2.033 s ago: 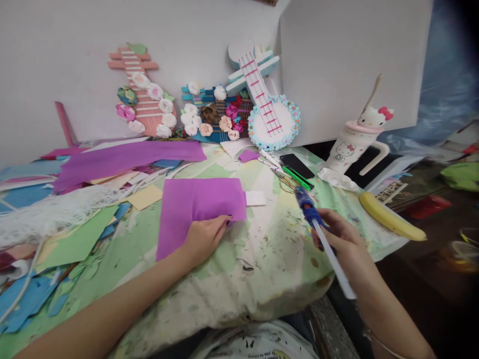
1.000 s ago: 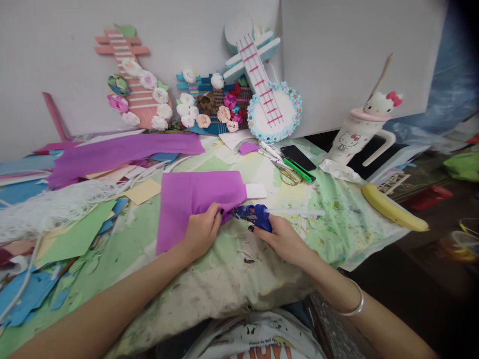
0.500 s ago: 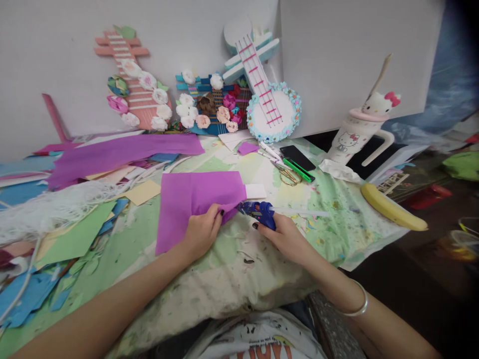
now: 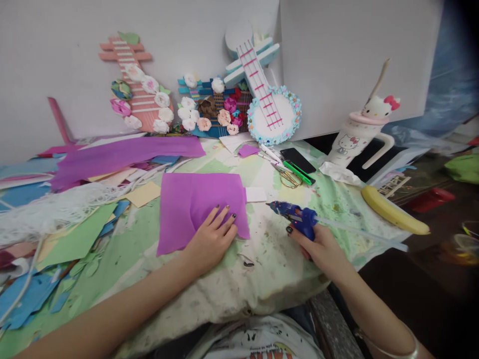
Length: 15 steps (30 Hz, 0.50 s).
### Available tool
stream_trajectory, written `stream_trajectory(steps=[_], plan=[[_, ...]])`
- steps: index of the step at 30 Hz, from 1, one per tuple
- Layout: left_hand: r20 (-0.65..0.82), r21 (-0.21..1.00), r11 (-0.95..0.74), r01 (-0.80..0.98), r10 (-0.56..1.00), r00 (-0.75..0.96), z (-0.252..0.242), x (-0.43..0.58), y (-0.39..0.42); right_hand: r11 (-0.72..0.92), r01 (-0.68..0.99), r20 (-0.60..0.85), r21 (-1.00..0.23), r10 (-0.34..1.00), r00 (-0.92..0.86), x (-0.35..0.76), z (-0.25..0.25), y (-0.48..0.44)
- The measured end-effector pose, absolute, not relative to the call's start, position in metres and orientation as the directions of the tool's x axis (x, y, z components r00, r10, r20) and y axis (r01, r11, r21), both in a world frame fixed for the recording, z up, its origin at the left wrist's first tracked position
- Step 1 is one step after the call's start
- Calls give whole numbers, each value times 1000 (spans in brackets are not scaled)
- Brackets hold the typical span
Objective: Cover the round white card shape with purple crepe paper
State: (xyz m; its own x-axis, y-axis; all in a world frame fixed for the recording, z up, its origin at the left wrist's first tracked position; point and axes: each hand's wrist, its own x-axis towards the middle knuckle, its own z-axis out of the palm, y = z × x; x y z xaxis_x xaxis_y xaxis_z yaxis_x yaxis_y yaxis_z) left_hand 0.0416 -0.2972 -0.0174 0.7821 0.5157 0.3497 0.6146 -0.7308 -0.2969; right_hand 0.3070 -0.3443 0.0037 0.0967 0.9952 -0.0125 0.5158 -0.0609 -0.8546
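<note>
A purple sheet (image 4: 183, 199), of paper or cloth, lies on the covered table in front of me. My left hand (image 4: 215, 237) rests flat on its right part, fingers stretched out. From under the sheet's right edge sticks a white strip (image 4: 256, 194). My right hand (image 4: 322, 244) is wrapped round a blue glue gun (image 4: 295, 215), held to the right of the sheet and apart from it. Its nozzle points left, and a long clear glue stick (image 4: 362, 233) runs out of its back.
Gold-handled scissors (image 4: 290, 178), a green cutter (image 4: 298, 172) and a black phone (image 4: 298, 159) lie beyond. A white tumbler (image 4: 354, 139) and a banana (image 4: 394, 209) are at right. Decorated toy instruments (image 4: 275, 114) lean at the back. Paper scraps and white string (image 4: 67, 212) cover the left.
The glue gun has moved right, away from the sheet's edge. My left hand has let go of the pinched edge and now lies flat on the sheet, whose right edge has come down.
</note>
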Motion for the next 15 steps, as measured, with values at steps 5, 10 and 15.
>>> stream_trajectory(steps=[5, 10, 15], plan=[[263, -297, -752, 589, 529, 807, -16, 45, -299, 14, 764, 260, -645, 944, 202, 335, 4, -350], [242, -320, -745, 585, 532, 811, -18, 46, -301, -81, 957, 326, -279, 929, 174, 356, 5, -336], [268, -260, -730, 633, 575, 773, -16, 49, -305, -138, 970, 239, -199, 953, 184, 371, -3, -315]])
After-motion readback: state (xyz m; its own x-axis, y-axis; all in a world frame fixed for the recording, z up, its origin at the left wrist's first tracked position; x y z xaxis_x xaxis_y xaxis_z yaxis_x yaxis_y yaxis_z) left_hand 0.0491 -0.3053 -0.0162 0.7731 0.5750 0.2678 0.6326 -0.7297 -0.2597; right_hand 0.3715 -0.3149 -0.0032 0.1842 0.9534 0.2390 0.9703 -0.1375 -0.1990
